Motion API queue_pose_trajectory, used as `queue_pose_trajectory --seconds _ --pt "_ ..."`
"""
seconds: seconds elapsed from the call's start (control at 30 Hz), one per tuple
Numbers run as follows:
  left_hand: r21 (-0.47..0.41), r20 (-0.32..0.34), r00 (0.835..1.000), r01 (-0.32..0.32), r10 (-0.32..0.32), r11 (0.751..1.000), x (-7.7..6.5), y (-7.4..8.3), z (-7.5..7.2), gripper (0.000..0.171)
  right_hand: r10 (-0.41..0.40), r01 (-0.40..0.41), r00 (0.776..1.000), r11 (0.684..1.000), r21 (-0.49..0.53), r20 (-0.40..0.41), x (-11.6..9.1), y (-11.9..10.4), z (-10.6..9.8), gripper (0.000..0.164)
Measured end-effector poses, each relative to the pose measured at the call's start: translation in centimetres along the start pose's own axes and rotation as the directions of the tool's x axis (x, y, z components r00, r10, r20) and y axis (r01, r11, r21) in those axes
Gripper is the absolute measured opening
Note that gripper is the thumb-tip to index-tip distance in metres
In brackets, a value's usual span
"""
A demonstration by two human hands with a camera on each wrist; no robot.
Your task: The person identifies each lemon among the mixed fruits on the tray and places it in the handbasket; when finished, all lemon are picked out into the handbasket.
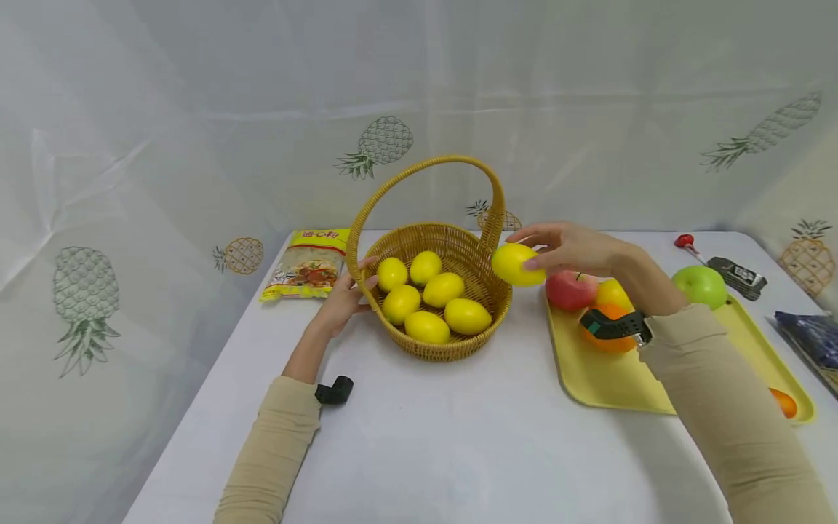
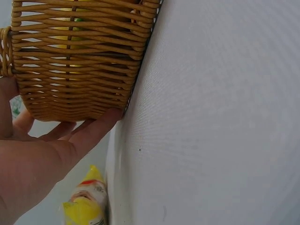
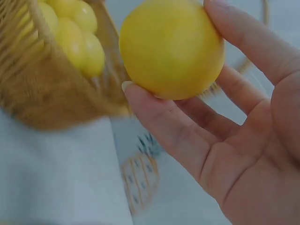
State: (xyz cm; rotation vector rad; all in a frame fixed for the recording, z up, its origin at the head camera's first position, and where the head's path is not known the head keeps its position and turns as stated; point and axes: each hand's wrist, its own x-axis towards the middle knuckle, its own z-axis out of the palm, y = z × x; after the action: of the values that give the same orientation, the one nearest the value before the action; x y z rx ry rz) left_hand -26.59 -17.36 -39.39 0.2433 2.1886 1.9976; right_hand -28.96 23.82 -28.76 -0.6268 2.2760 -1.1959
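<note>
A wicker basket (image 1: 432,353) with a tall arched handle stands mid-table, holding several yellow lemons (image 1: 444,290). On its left side, by the foot of the handle, my left hand (image 1: 342,300) grips the rim. In the left wrist view, fingers of the left hand (image 2: 42,154) lie along the outside of the woven wall; their far tips are partly hidden. Right of the basket, my right hand (image 1: 576,247) holds another lemon (image 1: 516,264) at rim height. The right wrist view shows that lemon (image 3: 172,49) pinched between thumb and fingertips, apart from the basket.
A yellow tray (image 1: 589,378) on the right carries a red apple (image 1: 568,290), an orange (image 1: 607,336), a green apple (image 1: 700,285) and other fruit. Behind the left hand lies a yellow food packet (image 1: 308,263). Dark packets (image 1: 738,276) and a red-wrapped lollipop (image 1: 684,241) lie at the far right.
</note>
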Motion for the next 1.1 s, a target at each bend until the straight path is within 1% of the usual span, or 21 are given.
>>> queue_pose_trajectory --seconds 0.1,0.27,0.4,0.5,0.6,0.67,0.93,1.1 --pt "-0.004 -0.002 1.0 0.001 -0.001 1.0 0.0 0.1 0.2 0.052 -0.002 0.003 0.999 1.0 -0.015 0.052 2.4 -0.9 1.5 0.058" --pt "0.001 0.001 1.0 -0.002 0.002 1.0 -0.1 0.1 0.4 0.052 0.041 -0.038 0.99 0.999 -0.021 0.138 5.8 -1.7 3.9 0.06" --pt "0.002 -0.002 1.0 -0.002 0.002 1.0 -0.1 0.0 0.3 0.052 0.041 -0.043 0.982 0.999 0.006 0.185 7.7 -1.9 5.6 0.059" --pt "-0.003 -0.006 1.0 -0.002 0.002 1.0 0.0 -0.1 0.2 0.052 0.015 -0.013 0.982 1.0 -0.01 0.186 8.7 -1.9 6.7 0.056" --pt "-0.006 -0.011 1.0 0.001 -0.001 1.0 0.1 -0.1 0.2 0.052 0.007 0.0 0.984 0.999 -0.039 0.179 9.4 -1.9 7.6 0.053" --pt "-0.008 -0.015 1.0 0.007 -0.007 1.0 0.2 -0.1 0.3 0.052 0.004 0.003 0.985 0.999 -0.045 0.173 9.5 -1.8 8.0 0.051" --pt "-0.01 -0.012 1.0 0.006 -0.006 1.0 0.0 0.1 0.2 0.052 0.019 -0.026 0.988 0.999 0.043 0.156 9.3 -1.3 8.3 0.044" --pt "-0.002 -0.012 1.0 0.003 -0.003 1.0 -0.1 0.1 0.3 0.051 0.05 -0.048 0.993 0.999 -0.025 0.108 9.3 -1.6 8.7 0.04"
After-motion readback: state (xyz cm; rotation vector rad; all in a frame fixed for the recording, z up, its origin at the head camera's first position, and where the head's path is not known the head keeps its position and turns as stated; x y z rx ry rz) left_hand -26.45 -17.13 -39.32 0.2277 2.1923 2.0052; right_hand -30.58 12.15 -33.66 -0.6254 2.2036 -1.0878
